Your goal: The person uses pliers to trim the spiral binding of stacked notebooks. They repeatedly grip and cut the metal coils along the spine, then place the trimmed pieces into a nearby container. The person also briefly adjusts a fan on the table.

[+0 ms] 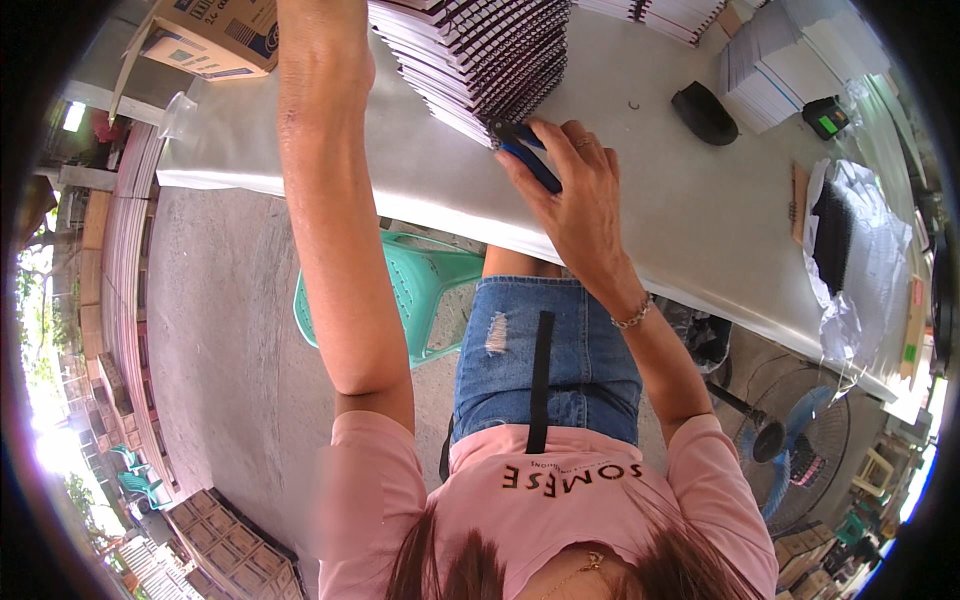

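My right hand (pixel 575 190) grips a blue-handled plier-like tool (pixel 528 155) whose tip touches the lower spiral edge of a tall stack of wire-bound notebooks (pixel 480 55) on the white table (pixel 420 180). My left arm reaches up past the stack's left side, and the left hand itself is cut off by the top edge of the picture. A bracelet sits on my right wrist.
More stacked notebooks (pixel 780 60) and loose white sheets lie at the far right of the table, with a black oval object (pixel 703 112), a small device with a green screen (pixel 826 118) and a cardboard box (pixel 215 35). A green plastic chair (pixel 425 290) stands below the table, a fan (pixel 780 440) to the right.
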The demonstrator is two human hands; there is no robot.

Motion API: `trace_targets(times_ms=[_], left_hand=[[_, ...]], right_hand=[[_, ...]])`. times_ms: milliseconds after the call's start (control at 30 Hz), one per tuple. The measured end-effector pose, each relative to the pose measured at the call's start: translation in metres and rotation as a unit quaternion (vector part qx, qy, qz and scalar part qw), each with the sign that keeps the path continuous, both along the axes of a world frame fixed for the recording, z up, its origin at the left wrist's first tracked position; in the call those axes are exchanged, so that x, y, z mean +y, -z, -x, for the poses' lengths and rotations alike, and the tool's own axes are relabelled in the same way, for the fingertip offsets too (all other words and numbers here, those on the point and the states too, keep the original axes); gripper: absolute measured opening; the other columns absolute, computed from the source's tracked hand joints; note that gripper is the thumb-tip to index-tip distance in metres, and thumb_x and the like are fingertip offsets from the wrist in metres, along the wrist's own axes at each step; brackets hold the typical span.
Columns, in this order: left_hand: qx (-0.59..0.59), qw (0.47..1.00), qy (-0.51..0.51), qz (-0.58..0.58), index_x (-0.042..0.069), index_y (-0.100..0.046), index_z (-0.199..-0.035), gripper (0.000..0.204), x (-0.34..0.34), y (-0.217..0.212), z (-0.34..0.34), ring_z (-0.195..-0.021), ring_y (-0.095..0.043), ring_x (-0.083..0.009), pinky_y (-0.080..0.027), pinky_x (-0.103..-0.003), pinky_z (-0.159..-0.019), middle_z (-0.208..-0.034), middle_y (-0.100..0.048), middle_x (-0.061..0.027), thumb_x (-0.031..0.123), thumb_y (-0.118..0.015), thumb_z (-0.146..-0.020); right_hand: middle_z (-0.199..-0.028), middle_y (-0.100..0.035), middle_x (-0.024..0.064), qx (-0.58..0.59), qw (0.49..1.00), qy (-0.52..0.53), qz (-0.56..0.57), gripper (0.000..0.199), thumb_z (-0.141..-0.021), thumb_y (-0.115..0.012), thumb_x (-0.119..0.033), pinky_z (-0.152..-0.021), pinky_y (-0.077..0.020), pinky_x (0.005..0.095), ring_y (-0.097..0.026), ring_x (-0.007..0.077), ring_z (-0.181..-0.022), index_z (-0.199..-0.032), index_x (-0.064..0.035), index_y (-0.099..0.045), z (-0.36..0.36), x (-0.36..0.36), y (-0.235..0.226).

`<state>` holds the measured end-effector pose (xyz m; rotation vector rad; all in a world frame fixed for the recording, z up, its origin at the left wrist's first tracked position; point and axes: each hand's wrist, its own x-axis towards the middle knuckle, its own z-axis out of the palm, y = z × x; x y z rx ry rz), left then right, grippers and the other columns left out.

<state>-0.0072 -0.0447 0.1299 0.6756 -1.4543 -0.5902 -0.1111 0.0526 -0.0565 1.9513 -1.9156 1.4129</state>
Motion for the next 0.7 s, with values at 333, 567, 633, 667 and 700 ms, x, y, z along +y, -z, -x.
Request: trace_targets(times_ms=[333,567,633,667,700], left_hand=[[0.02,0.998,-0.041,-0.039,0.0,-0.061,-0.126,0.056,0.004,-0.005,0.009,-0.08,-0.048,-0.0101,-0.037,-0.029,-0.081,-0.087,-0.057,0.0009,0.045,-0.038,-0.103],[-0.012,1.0,0.021,-0.006,0.0,-0.065,-0.118,0.053,-0.001,-0.001,-0.005,-0.079,-0.048,-0.0102,-0.036,-0.028,-0.078,-0.084,-0.056,0.0013,0.043,-0.038,-0.102],[0.005,1.0,0.019,-0.022,0.001,-0.065,-0.116,0.052,-0.001,-0.003,-0.005,-0.078,-0.048,-0.0101,-0.036,-0.028,-0.077,-0.084,-0.056,0.0014,0.043,-0.038,-0.102],[0.007,0.999,0.018,-0.028,0.001,-0.066,-0.115,0.052,-0.001,-0.004,-0.004,-0.077,-0.047,-0.01,-0.037,-0.028,-0.077,-0.083,-0.056,0.0014,0.043,-0.038,-0.102],[-0.005,0.999,0.015,-0.03,0.001,-0.066,-0.115,0.052,0.002,-0.004,-0.004,-0.077,-0.047,-0.01,-0.037,-0.028,-0.077,-0.083,-0.056,0.0015,0.043,-0.038,-0.102]], right_hand=[[-0.095,-0.067,0.0131,-0.088,0.991,-0.032,-0.095,0.043,-0.093,-0.07,-0.039,-0.083,-0.0449,0.0424,-0.062,0.0223,-0.084,-0.114,-0.0023,-0.067,0.009,0.006,-0.021],[-0.111,-0.061,0.0125,0.054,0.996,0.064,-0.014,0.05,-0.088,-0.075,-0.042,-0.093,-0.0321,0.0517,-0.051,0.0286,-0.108,-0.125,-0.01,-0.066,0.006,0.01,-0.002],[-0.111,-0.061,0.0128,0.052,0.996,0.066,-0.019,0.051,-0.087,-0.076,-0.043,-0.093,-0.0328,0.0514,-0.051,0.0293,-0.108,-0.125,-0.0107,-0.066,0.003,0.009,-0.002],[-0.111,-0.061,0.0127,0.051,0.996,0.066,-0.016,0.051,-0.087,-0.076,-0.043,-0.093,-0.0328,0.0513,-0.051,0.0291,-0.108,-0.125,-0.0109,-0.066,0.003,0.008,0.0],[-0.111,-0.061,0.0126,0.049,0.997,0.065,-0.013,0.051,-0.087,-0.076,-0.043,-0.093,-0.0328,0.0511,-0.051,0.0289,-0.108,-0.125,-0.011,-0.066,0.004,0.007,0.002]])
